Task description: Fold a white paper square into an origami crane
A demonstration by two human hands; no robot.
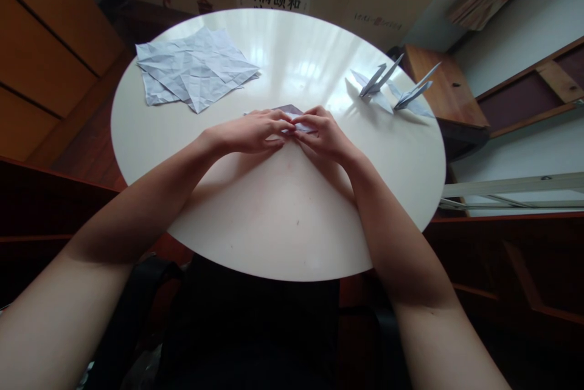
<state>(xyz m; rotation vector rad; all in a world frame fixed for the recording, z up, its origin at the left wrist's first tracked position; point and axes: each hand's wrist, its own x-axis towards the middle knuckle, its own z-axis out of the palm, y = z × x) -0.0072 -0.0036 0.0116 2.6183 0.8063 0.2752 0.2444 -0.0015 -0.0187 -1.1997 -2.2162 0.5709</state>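
Note:
A small folded piece of pale paper (292, 115) lies flat near the middle of the round white table (283, 219). My left hand (249, 133) and my right hand (325, 136) meet over it, fingers curled and pressed down on its near edge. Most of the paper is hidden beneath my fingers; only its far tip shows.
A loose pile of creased white sheets (196, 69) lies at the table's far left. Two folded paper cranes (376, 83) (413, 97) stand at the far right. Wooden furniture surrounds the table, with a small wooden stand (440, 89) behind the cranes.

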